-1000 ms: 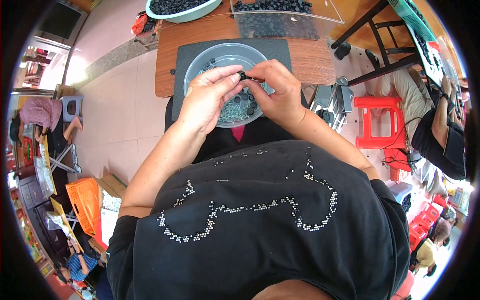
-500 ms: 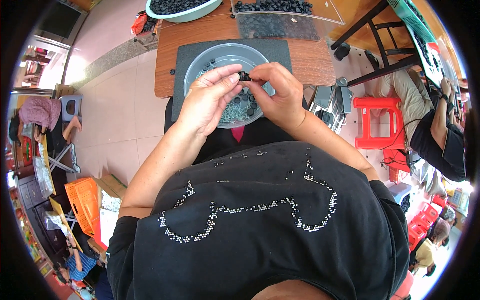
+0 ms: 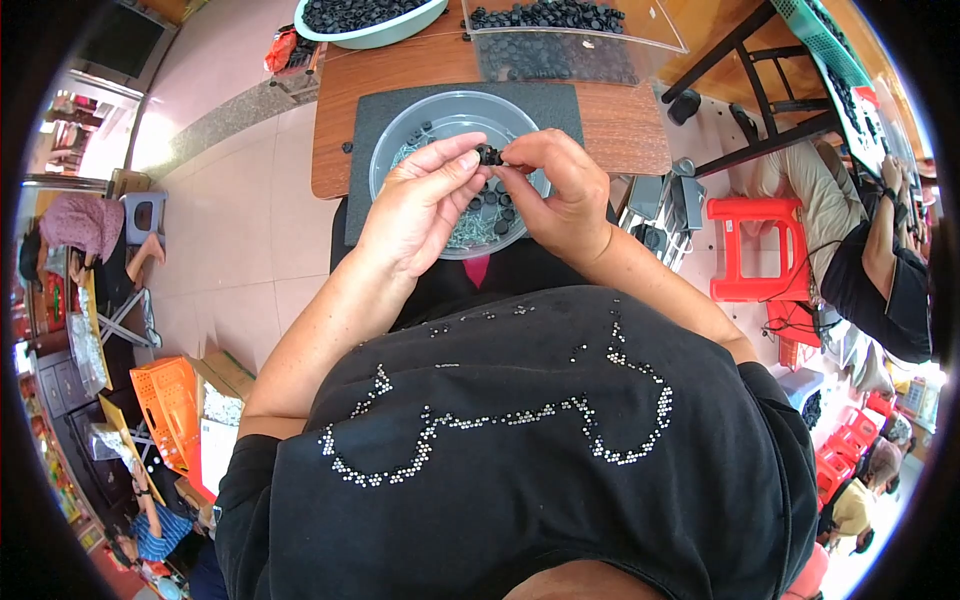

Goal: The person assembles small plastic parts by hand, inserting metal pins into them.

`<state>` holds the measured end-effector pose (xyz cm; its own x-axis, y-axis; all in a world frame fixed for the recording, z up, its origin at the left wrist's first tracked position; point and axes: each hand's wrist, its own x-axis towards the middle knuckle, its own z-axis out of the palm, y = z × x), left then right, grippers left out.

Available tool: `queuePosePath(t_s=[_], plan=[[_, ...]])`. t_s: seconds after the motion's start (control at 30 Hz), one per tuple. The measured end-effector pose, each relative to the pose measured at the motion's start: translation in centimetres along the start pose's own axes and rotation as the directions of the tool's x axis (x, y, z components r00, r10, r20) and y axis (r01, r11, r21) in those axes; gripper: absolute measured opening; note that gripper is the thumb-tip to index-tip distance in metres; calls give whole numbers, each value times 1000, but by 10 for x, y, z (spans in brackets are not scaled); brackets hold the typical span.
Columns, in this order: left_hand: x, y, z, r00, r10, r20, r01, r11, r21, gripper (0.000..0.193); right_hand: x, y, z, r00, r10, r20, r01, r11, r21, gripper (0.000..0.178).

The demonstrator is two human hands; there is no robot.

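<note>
A small black piece (image 3: 488, 155) is pinched at one end by the left hand (image 3: 412, 200) and at the other by the right hand (image 3: 562, 190), apparently to steady so slight a thing. Directly beneath, a grey tub (image 3: 455, 107) of black caps (image 3: 490, 198) and silvery pins (image 3: 472, 234) rests on a dark mat (image 3: 556, 102), seemingly placed to catch anything dropped; beyond, from where we stand, a clear bin (image 3: 655, 35) and a pale green basin (image 3: 380, 39) hold more black parts (image 3: 548, 62).

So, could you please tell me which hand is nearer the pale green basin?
Left: the left hand is this side of the basin; the right hand farther off, to the right.
</note>
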<state>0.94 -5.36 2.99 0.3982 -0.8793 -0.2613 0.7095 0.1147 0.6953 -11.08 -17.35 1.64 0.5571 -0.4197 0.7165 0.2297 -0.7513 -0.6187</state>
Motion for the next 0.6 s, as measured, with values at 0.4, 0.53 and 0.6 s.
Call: queuePosePath(t_s=[0.4, 0.53, 0.6], plan=[[0, 0, -1, 999, 53, 10, -53, 997, 57, 24, 2, -2, 1, 998, -60, 8, 60, 998, -2, 18], [-1, 0, 1, 997, 68, 32, -70, 994, 79, 24, 4, -3, 1, 997, -78, 8, 78, 997, 9, 19], [-2, 0, 2, 997, 72, 27, -74, 992, 98, 24, 4, -3, 0, 996, -91, 5, 91, 996, 9, 20]])
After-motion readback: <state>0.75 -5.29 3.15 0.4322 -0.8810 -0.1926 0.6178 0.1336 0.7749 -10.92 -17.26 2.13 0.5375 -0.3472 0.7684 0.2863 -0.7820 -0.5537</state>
